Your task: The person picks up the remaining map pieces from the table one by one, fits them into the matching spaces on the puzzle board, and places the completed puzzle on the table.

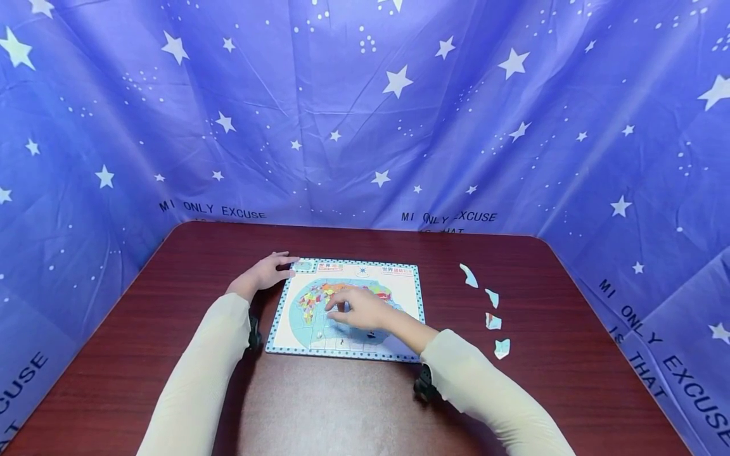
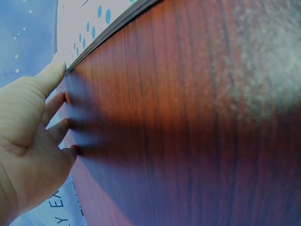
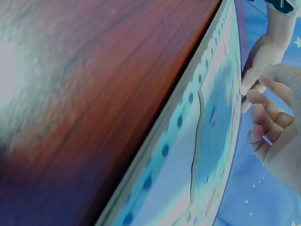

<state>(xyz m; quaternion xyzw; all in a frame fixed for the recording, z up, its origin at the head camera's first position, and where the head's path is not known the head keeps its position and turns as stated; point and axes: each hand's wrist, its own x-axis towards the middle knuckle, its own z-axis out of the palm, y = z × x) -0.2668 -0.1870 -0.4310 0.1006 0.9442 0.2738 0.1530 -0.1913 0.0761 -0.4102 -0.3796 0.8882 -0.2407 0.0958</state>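
A world map jigsaw puzzle with a dotted blue border lies flat on the table, its map largely filled with coloured pieces. My left hand is at its far left corner. In the left wrist view, the left thumb touches the board's edge while the other fingers rest on the tabletop. Above the middle of the map is my right hand, its fingers loosely bent with a gap between thumb and forefinger. No piece shows in the right hand in the right wrist view. The right forearm hides the map's right part.
Several loose puzzle pieces lie in a column right of the board, among them a long pale one and a blue one. The dark red wooden table stands against a blue star-patterned curtain.
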